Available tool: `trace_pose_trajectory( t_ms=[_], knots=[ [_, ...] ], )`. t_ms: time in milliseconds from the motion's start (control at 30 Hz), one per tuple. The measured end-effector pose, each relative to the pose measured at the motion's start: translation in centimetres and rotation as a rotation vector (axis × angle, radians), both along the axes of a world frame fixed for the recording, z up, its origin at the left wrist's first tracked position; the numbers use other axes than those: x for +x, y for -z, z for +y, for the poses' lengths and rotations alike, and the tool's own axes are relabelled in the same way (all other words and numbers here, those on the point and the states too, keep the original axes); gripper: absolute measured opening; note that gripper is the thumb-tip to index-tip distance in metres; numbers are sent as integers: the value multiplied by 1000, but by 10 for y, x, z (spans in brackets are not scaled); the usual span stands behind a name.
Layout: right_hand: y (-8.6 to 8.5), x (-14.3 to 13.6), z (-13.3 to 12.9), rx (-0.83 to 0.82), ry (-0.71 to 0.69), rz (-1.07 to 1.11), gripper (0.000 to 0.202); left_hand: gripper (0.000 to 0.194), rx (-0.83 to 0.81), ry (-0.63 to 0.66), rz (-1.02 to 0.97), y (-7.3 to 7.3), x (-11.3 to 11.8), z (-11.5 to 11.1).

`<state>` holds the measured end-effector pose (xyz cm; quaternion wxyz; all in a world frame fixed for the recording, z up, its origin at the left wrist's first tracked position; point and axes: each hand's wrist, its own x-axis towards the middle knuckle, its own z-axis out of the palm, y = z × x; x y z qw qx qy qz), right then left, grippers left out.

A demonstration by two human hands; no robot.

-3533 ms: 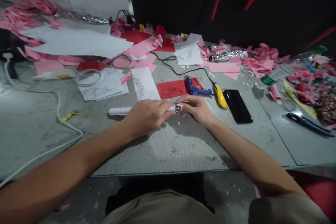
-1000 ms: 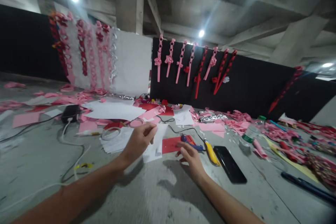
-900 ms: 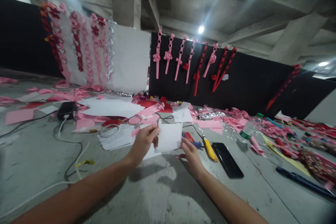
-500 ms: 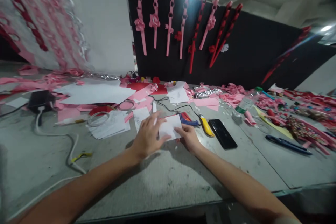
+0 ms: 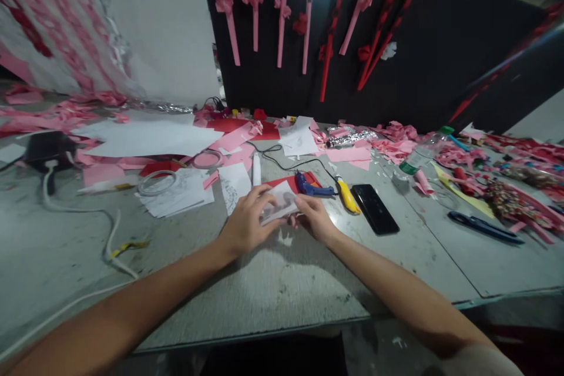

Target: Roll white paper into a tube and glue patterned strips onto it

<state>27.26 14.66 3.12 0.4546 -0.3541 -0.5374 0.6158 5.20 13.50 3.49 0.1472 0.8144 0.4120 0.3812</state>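
A small piece of white paper [image 5: 282, 198] is held low over the table between both hands, tilted and bent. My left hand [image 5: 250, 220] grips its left side, thumb below and fingers over the edge. On the right side, my right hand [image 5: 315, 218] pinches the paper between thumb and fingers. Just behind them lie a red sheet [image 5: 282, 181] and a blue glue gun [image 5: 312, 186]. A white stick-like tube [image 5: 257, 170] lies behind my left hand. Small white scraps [image 5: 285, 239] are on the table below the paper.
To the right are a yellow-handled tool [image 5: 349, 197], a black phone [image 5: 374, 209], a plastic bottle [image 5: 416, 155] and a dark cutter [image 5: 484, 227]. White sheets [image 5: 176, 194], a cable [image 5: 110, 235] and a black adapter [image 5: 49, 151] lie left. Pink paper chains [image 5: 282, 17] hang behind.
The view has tipped downward. The white paper, flatter and facing me before, is now bent and tilted between my hands, and my left fingers have closed further around it.
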Motion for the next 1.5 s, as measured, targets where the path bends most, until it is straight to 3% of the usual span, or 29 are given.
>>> trace_pose_trajectory(
  t_ms=[133, 200, 333, 433, 500, 567, 633, 733, 1500],
  knots=[
    [-4, -1, -2, -49, -46, 87, 53, 17, -117, -2, -235, -2, 0, 0],
    [-2, -3, -2, -83, -31, 91, 52, 21, -247, -7, -352, -1, 3, -3],
    [3, -6, -2, -64, 1, 41, 42, 52, -460, 15, -577, 2, 11, -11],
    [5, -7, -4, -24, 1, 21, 37, 71, -544, 94, -627, -2, 15, -16],
    [4, -7, -7, -6, 7, 7, 35, 67, -618, 141, -655, -5, 15, -17],
    [2, -7, -9, 12, -1, -16, 35, 50, -662, 162, -676, -7, 13, -16],
    [1, -7, -11, 33, -15, -44, 36, 34, -664, 153, -674, -8, 11, -15],
    [0, -6, -12, 56, -32, -81, 37, 26, -630, 105, -642, -7, 9, -15],
    [-5, -5, -16, 77, 14, -193, 35, 31, -576, 55, -601, -14, 9, -15]
  ],
)
